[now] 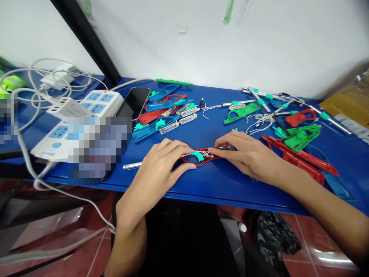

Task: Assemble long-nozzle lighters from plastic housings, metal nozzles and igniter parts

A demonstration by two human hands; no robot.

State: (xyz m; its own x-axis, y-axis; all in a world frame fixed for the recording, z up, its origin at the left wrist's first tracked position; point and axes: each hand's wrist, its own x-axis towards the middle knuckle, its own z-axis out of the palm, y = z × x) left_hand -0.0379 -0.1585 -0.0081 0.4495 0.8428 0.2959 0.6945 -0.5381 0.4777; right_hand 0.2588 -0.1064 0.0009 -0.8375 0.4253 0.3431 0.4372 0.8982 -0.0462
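A red lighter casing half [205,160] lies in front of me near the table's front edge, with a teal trigger [198,156] and white wires inside. Its silver metal tube [132,166] sticks out to the left, past my left hand [161,163]. That hand grips the casing's left part, thumb below and fingers above. My right hand [245,154] is closed at the casing's right part, fingertips on the inner parts by the wires. What exactly those fingertips pinch is partly hidden.
Blue and red casing halves with clear fuel tanks [188,119] lie behind my left hand. Metal tubes with wires [259,100], green casings [302,136] and red casings [302,159] lie to the right. A power strip [99,102], phone [135,102] and cables stand left.
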